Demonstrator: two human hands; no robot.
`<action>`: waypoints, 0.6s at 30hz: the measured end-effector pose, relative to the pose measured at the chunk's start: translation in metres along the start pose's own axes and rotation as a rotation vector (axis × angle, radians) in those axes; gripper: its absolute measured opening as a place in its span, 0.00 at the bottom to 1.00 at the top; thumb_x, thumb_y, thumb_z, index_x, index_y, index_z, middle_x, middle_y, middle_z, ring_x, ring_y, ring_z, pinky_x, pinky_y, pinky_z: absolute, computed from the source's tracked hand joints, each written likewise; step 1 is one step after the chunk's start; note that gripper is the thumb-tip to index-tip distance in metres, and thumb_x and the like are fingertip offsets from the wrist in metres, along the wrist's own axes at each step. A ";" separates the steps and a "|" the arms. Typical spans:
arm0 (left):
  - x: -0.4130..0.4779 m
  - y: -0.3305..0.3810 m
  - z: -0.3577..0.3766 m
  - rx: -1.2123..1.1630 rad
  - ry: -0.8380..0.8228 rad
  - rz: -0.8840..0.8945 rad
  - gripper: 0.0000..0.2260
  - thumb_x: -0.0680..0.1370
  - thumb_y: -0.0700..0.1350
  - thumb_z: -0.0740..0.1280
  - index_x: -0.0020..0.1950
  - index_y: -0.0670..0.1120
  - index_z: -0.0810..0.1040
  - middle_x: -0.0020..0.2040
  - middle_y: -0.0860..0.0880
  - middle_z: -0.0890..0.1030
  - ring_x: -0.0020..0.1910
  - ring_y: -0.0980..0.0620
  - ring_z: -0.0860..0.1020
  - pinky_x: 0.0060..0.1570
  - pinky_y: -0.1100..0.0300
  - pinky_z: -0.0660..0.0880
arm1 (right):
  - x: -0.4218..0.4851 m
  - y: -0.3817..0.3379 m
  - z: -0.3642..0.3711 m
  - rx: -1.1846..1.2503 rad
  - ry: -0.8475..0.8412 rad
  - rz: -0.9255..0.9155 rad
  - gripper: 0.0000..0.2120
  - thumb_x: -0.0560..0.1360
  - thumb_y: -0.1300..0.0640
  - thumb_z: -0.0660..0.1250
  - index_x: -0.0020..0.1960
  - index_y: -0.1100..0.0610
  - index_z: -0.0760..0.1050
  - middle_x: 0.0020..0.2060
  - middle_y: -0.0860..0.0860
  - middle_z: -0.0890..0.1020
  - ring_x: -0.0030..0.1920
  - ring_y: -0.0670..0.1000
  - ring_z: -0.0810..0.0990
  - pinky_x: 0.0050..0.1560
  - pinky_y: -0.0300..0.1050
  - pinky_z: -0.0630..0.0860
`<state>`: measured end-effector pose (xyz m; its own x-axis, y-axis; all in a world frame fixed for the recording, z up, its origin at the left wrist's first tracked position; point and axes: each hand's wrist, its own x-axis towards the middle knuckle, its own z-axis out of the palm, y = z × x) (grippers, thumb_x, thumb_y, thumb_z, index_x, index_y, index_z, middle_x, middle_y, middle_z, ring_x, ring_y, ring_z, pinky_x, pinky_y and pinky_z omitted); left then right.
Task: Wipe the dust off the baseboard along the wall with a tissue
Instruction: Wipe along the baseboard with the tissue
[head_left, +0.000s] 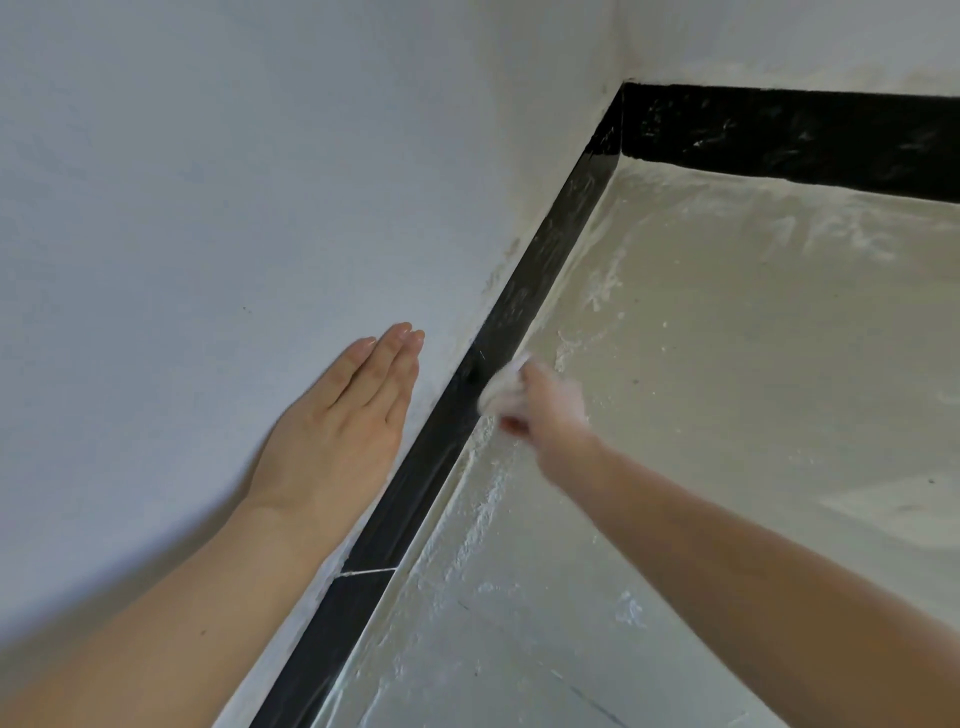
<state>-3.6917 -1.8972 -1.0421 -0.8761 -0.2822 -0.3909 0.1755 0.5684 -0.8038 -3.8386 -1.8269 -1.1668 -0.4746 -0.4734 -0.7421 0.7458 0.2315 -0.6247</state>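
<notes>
A glossy black baseboard runs along the foot of the white wall from the bottom of the view up to a corner, then turns right along the back wall. My right hand is blurred by motion and grips a crumpled white tissue, which presses against the baseboard's face about halfway along. My left hand lies flat on the wall just left of the baseboard, palm down, fingers straight and close together, holding nothing.
White dust and plaster smears cover the pale floor beside the baseboard. The far stretch of baseboard past the corner shows dusty streaks. A thin white joint line crosses the baseboard near my left forearm.
</notes>
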 end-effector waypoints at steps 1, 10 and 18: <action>-0.001 0.002 0.006 0.031 0.050 -0.015 0.26 0.72 0.32 0.29 0.72 0.30 0.35 0.72 0.35 0.33 0.70 0.38 0.32 0.63 0.42 0.26 | -0.010 0.022 0.004 -0.042 -0.093 0.112 0.12 0.76 0.57 0.62 0.56 0.64 0.72 0.43 0.57 0.81 0.35 0.51 0.79 0.30 0.42 0.79; 0.003 0.007 0.032 0.029 0.297 -0.127 0.26 0.80 0.44 0.48 0.75 0.32 0.49 0.76 0.36 0.50 0.76 0.39 0.48 0.73 0.46 0.41 | 0.004 0.019 0.020 -0.097 -0.134 0.123 0.04 0.77 0.61 0.61 0.52 0.59 0.69 0.42 0.55 0.75 0.36 0.51 0.76 0.38 0.44 0.82; 0.005 0.007 0.031 0.067 0.357 -0.146 0.26 0.80 0.45 0.48 0.75 0.32 0.53 0.76 0.36 0.52 0.76 0.40 0.51 0.74 0.47 0.45 | 0.057 -0.051 -0.010 0.049 -0.024 -0.042 0.22 0.77 0.64 0.60 0.71 0.65 0.64 0.66 0.62 0.72 0.37 0.49 0.75 0.28 0.38 0.79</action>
<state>-3.6806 -1.9185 -1.0632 -0.9930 -0.0631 -0.0995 0.0563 0.4875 -0.8713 -3.9084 -1.8571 -1.1794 -0.4947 -0.5024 -0.7091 0.7479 0.1694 -0.6418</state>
